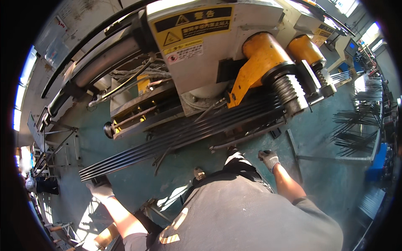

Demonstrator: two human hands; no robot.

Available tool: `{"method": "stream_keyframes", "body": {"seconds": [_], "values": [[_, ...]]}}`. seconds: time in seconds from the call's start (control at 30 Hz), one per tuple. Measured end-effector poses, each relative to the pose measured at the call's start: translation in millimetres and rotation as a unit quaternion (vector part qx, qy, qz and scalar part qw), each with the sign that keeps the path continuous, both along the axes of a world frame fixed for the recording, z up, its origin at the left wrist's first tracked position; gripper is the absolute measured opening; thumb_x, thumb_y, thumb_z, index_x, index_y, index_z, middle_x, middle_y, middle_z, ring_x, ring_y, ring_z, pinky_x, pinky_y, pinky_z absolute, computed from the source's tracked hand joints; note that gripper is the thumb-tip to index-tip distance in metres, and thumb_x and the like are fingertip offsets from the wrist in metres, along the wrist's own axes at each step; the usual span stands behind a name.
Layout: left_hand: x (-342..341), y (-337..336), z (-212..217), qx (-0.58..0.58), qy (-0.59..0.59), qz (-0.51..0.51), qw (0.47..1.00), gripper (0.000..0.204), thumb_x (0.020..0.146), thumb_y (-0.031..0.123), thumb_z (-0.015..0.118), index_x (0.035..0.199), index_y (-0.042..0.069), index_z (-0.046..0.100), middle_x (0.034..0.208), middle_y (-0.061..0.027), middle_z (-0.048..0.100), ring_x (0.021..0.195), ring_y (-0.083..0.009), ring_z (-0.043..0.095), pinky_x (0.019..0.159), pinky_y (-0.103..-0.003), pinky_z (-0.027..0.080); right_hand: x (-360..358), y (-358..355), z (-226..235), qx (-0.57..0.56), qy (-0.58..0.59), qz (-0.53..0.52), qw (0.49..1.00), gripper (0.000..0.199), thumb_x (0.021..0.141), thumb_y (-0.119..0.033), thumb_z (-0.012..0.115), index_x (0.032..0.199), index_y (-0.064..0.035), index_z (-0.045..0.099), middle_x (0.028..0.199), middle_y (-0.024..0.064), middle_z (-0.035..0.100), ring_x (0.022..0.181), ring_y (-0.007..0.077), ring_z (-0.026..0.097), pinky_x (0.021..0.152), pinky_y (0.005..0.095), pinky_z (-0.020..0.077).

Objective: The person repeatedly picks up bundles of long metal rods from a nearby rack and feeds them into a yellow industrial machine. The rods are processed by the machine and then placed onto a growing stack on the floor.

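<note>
A bundle of several long dark metal tubes runs from lower left to upper right into a big pipe-bending machine with yellow arms. My gloved left hand grips the near end of the tube bundle at lower left. My gloved right hand hangs free at the right, below the tubes and apart from them, fingers curled with nothing in it. My torso in a grey shirt fills the lower middle.
The floor is teal-green. Racks of finished bent tubes stand at the right. A second yellow bending head sits further right. Metal frames and another person are at the far left.
</note>
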State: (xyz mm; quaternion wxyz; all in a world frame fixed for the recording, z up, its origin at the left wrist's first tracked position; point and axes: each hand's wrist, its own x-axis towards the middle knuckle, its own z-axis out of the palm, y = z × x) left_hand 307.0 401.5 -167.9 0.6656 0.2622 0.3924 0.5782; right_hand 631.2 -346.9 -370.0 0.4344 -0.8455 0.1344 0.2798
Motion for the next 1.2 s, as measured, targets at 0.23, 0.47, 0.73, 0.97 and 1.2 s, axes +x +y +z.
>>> {"method": "stream_keyframes", "body": {"seconds": [0.23, 0.47, 0.73, 0.97, 1.2], "values": [[91.4, -173.1, -164.9, -0.226, -0.035, -0.234, 0.945, 0.055, 0.114, 0.05, 0.054, 0.147, 0.01, 0.074, 0.146, -0.0172, 0.076, 0.138, -0.0422, 0.069, 0.125, -0.056, 0.051, 90.2, -105.6, -98.8, -0.233, -0.148, 0.411, 0.869, 0.031, 0.107, -0.036, 0.062, 0.115, -0.0152, 0.084, 0.106, 0.0099, 0.086, 0.098, 0.0351, 0.08, 0.085, 0.0474, 0.0619], [229.4, -295.6, -134.5, -0.219, -0.036, -0.337, 0.915, 0.043, 0.112, 0.038, 0.062, 0.136, 0.006, 0.077, 0.14, -0.0162, 0.079, 0.135, -0.0398, 0.071, 0.119, -0.055, 0.054, 154.3, -161.1, -140.0, -0.238, -0.049, 0.294, 0.924, 0.037, 0.104, -0.04, 0.07, 0.109, -0.0073, 0.087, 0.106, 0.0164, 0.085, 0.101, 0.0343, 0.08, 0.094, 0.0437, 0.0603], [206.5, -300.9, -92.3, 0.052, 0.21, -0.442, 0.871, 0.029, 0.109, 0.023, 0.072, 0.126, 0.001, 0.08, 0.135, -0.0153, 0.081, 0.129, -0.0349, 0.074, 0.112, -0.05, 0.059, 165.9, -117.6, -48.6, -0.131, -0.144, 0.191, 0.962, 0.037, 0.106, -0.04, 0.074, 0.104, -0.0047, 0.085, 0.098, 0.013, 0.083, 0.095, 0.0275, 0.077, 0.09, 0.0416, 0.0582], [218.7, -329.4, -28.0, 0.544, 0.61, -0.317, 0.48, 0.033, 0.097, 0.011, 0.082, 0.13, 0.009, 0.082, 0.154, -0.0077, 0.072, 0.135, -0.0272, 0.073, 0.109, -0.034, 0.062, 141.6, -54.6, 83.2, 0.146, -0.206, -0.072, 0.965, 0.027, 0.109, -0.024, 0.075, 0.116, 0.0015, 0.081, 0.101, 0.005, 0.078, 0.091, 0.0114, 0.066, 0.083, 0.0306, 0.0534], [225.4, -331.5, 0.4, 0.675, 0.68, -0.231, 0.169, 0.033, 0.1, 0.018, 0.073, 0.132, 0.011, 0.079, 0.152, -0.0034, 0.07, 0.136, -0.0293, 0.066, 0.108, -0.036, 0.059, 135.7, -18.7, 220.6, 0.224, -0.369, -0.238, 0.87, 0.042, 0.116, -0.031, 0.065, 0.136, 0.0047, 0.076, 0.122, 0.0114, 0.079, 0.111, 0.0201, 0.07, 0.103, 0.0369, 0.054]]}}
